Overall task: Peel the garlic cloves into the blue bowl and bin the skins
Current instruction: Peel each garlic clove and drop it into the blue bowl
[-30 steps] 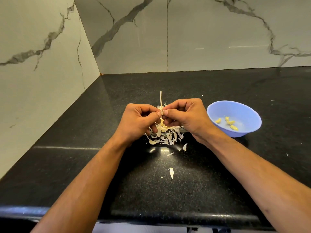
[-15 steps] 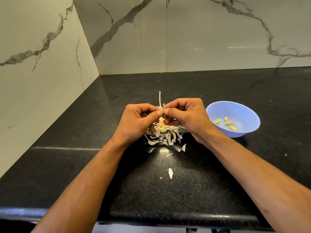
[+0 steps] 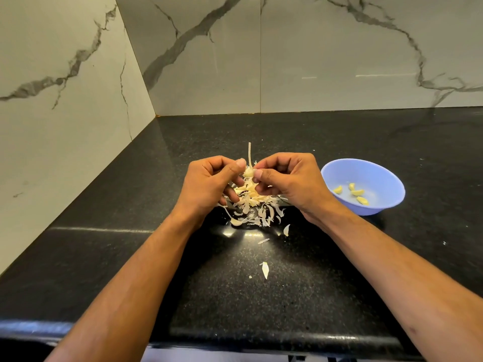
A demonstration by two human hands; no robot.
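My left hand (image 3: 209, 182) and my right hand (image 3: 287, 180) meet above a heap of garlic skins (image 3: 252, 207) on the black counter. A pale garlic clove (image 3: 248, 172) sits pinched between my right thumb and forefinger, with my left thumb close beside it. Behind the clove a thin dry garlic stem (image 3: 249, 154) stands upright. To the right stands the blue bowl (image 3: 339, 168), holding several peeled yellowish cloves (image 3: 354, 192).
Loose skin flakes (image 3: 265, 269) lie nearer the front edge of the counter (image 3: 339, 283). Marble walls close the left side and the back. No bin is in view.
My thumbs were pressed together on the clove; now the left thumb has drawn slightly left and up, exposing the clove in my right fingers.
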